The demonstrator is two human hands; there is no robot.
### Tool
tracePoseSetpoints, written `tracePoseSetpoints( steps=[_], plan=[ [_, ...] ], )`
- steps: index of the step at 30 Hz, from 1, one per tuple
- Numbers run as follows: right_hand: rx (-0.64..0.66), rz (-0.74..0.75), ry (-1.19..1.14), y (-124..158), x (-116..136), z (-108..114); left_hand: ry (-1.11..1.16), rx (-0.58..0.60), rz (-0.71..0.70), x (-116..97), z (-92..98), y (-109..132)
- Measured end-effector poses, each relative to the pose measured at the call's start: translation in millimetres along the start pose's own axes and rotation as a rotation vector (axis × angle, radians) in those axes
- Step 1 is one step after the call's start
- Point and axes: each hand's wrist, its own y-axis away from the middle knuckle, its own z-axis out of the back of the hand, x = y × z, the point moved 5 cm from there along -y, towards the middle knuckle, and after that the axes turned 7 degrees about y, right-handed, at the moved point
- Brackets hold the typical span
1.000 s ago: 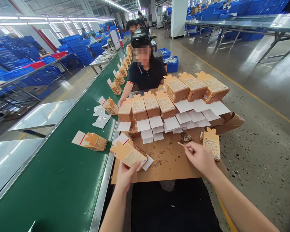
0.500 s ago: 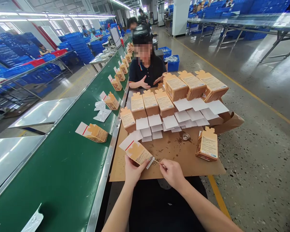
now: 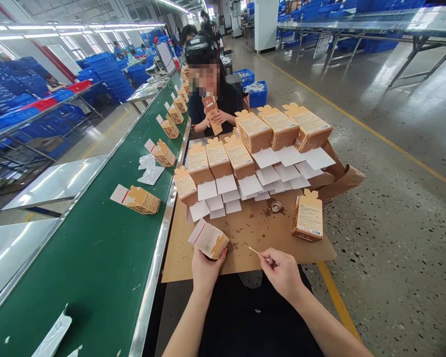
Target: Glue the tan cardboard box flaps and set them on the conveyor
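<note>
My left hand point(image 3: 207, 270) grips a small brown-and-tan carton point(image 3: 212, 240) from below. The carton's top is open toward me, its white flap with a red strip pointing up and left. To the right, my right hand point(image 3: 280, 270) pinches a thin cotton swab point(image 3: 253, 250) whose white tip points left, apart from the carton. Beyond both hands, a small clear round dish point(image 3: 276, 207) sits among dark wet spots on the cardboard table cover point(image 3: 245, 230). At the right stands a single carton point(image 3: 307, 216) with a scalloped tab.
Stacked cartons point(image 3: 240, 157) with white flaps point(image 3: 250, 185) fill the table's far side. Left of it runs a green conveyor belt point(image 3: 92, 248) with a row of open cartons point(image 3: 141, 199) and plastic pouches point(image 3: 150, 171). Opposite me a co-worker point(image 3: 217, 106) holds a carton.
My left hand has turned the carton so its open top shows. My right hand has drawn the swab away to the right. The co-worker now holds up a carton.
</note>
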Motion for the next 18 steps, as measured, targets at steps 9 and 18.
tracePoseSetpoints(
  steps=[9,18],
  plan=[
    [-0.074,-0.043,-0.079,-8,-13,24,0.087,-0.555,0.104,15,145.8,-48],
    [-0.085,-0.025,-0.078,-33,-11,32,-0.052,-0.669,0.239,34,205.0,-89]
  ],
)
